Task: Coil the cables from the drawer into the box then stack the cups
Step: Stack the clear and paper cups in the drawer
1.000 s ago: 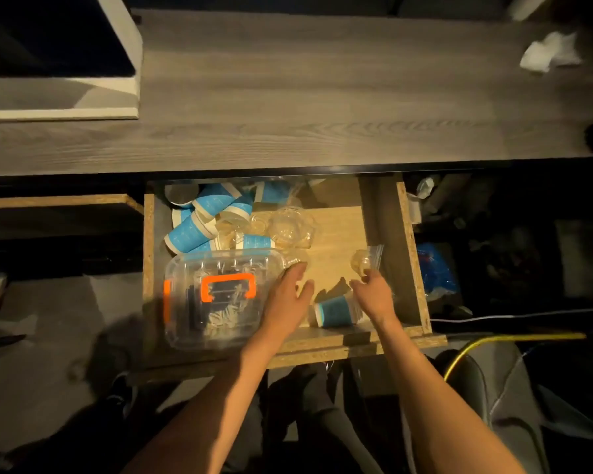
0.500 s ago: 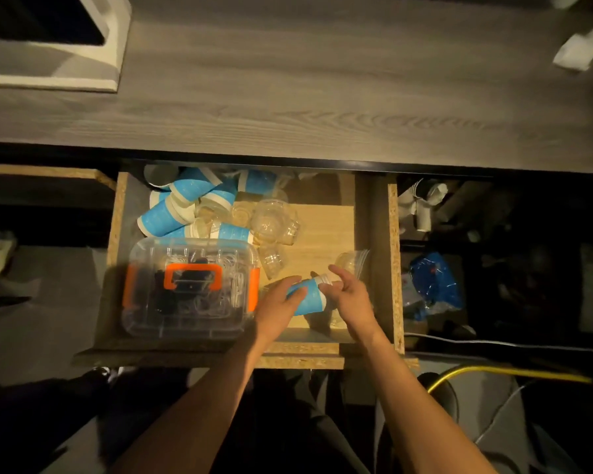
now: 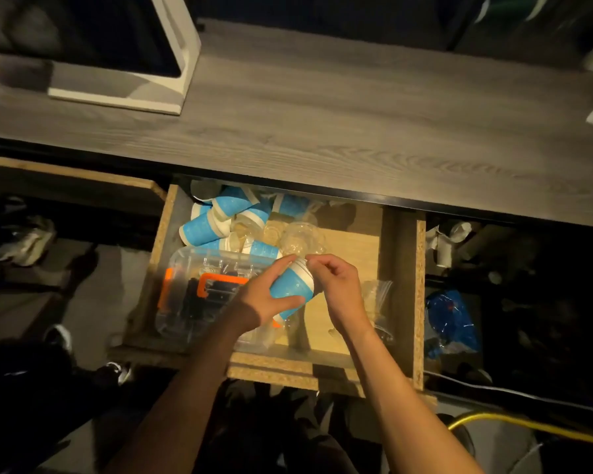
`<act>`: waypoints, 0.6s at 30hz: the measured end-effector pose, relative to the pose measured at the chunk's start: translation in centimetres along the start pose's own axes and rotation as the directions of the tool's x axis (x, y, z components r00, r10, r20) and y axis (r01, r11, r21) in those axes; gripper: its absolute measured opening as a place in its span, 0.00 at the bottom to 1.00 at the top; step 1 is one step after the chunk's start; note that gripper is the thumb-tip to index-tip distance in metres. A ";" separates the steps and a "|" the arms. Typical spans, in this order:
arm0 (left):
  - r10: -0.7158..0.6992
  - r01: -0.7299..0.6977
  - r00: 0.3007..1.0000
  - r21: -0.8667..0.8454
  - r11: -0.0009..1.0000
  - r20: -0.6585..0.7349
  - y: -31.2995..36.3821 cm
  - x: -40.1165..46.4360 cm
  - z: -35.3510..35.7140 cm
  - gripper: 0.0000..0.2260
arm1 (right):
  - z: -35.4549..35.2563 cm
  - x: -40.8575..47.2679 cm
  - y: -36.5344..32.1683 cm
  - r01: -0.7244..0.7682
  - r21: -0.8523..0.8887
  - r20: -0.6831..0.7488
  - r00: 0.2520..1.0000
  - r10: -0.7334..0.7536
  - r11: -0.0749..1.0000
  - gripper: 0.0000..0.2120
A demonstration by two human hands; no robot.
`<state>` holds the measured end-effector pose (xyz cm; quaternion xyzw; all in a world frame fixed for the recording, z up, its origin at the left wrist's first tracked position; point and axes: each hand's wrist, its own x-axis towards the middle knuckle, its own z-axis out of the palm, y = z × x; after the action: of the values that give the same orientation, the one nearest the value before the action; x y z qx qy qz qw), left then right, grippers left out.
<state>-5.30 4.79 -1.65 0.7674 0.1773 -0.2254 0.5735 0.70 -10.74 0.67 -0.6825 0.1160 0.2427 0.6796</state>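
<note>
Head view, centre frame: left hand [image 3: 266, 297] grips blue cup [image 3: 292, 285] over drawer [image 3: 403, 285]; right hand [image 3: 336, 285] pinches its rim. Box [image 3: 185, 285] shut w/ cables inside, apparently done. Loose cups [image 3: 206, 227] upper left remain unstacked.

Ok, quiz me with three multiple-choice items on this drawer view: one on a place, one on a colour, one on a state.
1. Where does the clear plastic box sit?
A. On the desktop
B. In the left part of the open drawer
C. On the floor

2. What colour are the box's handle and latches?
A. Orange
B. Green
C. White

3. What is the left hand doing?
A. Resting flat on the desktop
B. Hanging idle
C. Gripping a blue paper cup

Answers: B, the box lies inside the drawer against its left wall; A, the handle shows orange; C, fingers wrap the cup while the right hand pinches its white rim.
</note>
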 end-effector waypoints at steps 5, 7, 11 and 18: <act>-0.029 -0.001 0.980 -0.147 0.989 -0.196 -1.6 -1.3 -4.4 0.27 | 5.5 1.2 -1.1 0.019 -0.005 0.099 0.995 -0.018 1.000 0.08; -0.040 -0.007 0.965 -0.175 0.985 -0.261 -2.6 -1.9 -6.2 0.26 | 7.8 1.7 -0.9 0.012 -0.041 0.143 0.990 -0.006 0.999 0.08; -0.019 -0.059 0.934 -0.208 0.976 -0.358 -4.9 -2.8 -10.2 0.27 | 12.4 3.6 0.2 -0.014 -0.051 0.060 0.998 0.017 0.999 0.07; -0.054 -0.077 0.896 -0.274 0.959 -0.440 -7.3 -2.1 -14.7 0.29 | 19.4 10.0 1.8 -0.006 -0.455 0.054 0.998 0.034 0.891 0.19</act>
<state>-8.82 20.96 -2.79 0.7091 0.3291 -0.0135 0.6235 4.97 10.02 -5.02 -0.8134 0.0423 0.2906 0.5020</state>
